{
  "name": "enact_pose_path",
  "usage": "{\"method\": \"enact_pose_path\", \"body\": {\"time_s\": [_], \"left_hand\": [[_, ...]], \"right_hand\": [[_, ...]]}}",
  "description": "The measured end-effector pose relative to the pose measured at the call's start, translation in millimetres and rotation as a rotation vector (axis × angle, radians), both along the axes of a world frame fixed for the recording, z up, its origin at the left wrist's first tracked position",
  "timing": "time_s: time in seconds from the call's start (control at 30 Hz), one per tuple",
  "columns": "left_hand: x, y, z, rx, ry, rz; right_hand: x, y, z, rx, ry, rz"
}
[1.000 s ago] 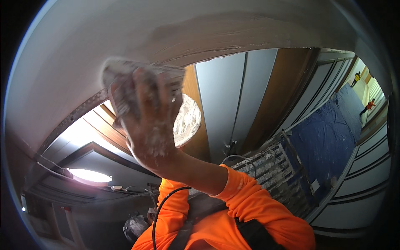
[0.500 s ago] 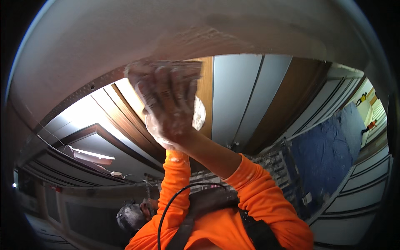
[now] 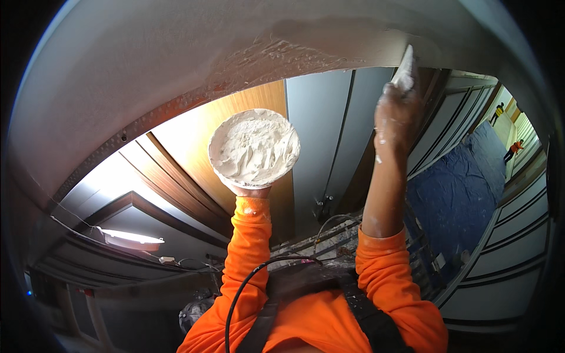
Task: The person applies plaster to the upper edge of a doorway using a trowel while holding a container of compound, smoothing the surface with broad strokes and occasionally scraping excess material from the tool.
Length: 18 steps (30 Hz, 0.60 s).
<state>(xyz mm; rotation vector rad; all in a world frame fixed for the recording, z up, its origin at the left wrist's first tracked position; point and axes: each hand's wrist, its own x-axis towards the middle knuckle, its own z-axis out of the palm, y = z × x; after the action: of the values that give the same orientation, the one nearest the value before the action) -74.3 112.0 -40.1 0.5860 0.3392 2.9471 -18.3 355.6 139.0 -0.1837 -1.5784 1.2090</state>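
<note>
My left hand [image 3: 250,192] cups a round bowl [image 3: 216,166] from beneath, its fingers mostly hidden under it. Thick off-white plaster [image 3: 254,147] fills the bowl, its surface ridged and smeared. Raised at the right, my right hand [image 3: 398,115] is closed round a plaster-coated putty knife [image 3: 405,72], seen nearly edge-on. The knife's tip meets the lower border of the curved overhead surface [image 3: 147,65]. A rough patch of plaster [image 3: 273,59] spreads along that border, left of the knife. Both hands carry white smears.
A perforated edge strip [image 3: 126,132] runs along the overhead border at left. A lit lamp [image 3: 130,238] hangs on a cable at lower left. Blue sheeting [image 3: 453,188] covers the floor at right, with two people [image 3: 513,150] far off. A black cable [image 3: 235,294] loops before my chest.
My right hand has swung right, away from above the bowl, carrying the putty knife along the overhead border. The bowl, hidden before, now shows fully. More rough plaster shows on the border.
</note>
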Motion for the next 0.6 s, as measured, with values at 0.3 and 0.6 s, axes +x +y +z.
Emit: {"method": "enact_pose_path", "body": {"time_s": [0.3,0.6], "left_hand": [[38.2,2.8,55.9,0.085,0.151,0.089],[72.3,-59.1,42.5,0.120,0.119,0.241]], "right_hand": [[48.2,-126.7,8.9,0.461,0.068,0.059],[85.2,-233.6,-6.5,0.699,0.144,0.336]]}}
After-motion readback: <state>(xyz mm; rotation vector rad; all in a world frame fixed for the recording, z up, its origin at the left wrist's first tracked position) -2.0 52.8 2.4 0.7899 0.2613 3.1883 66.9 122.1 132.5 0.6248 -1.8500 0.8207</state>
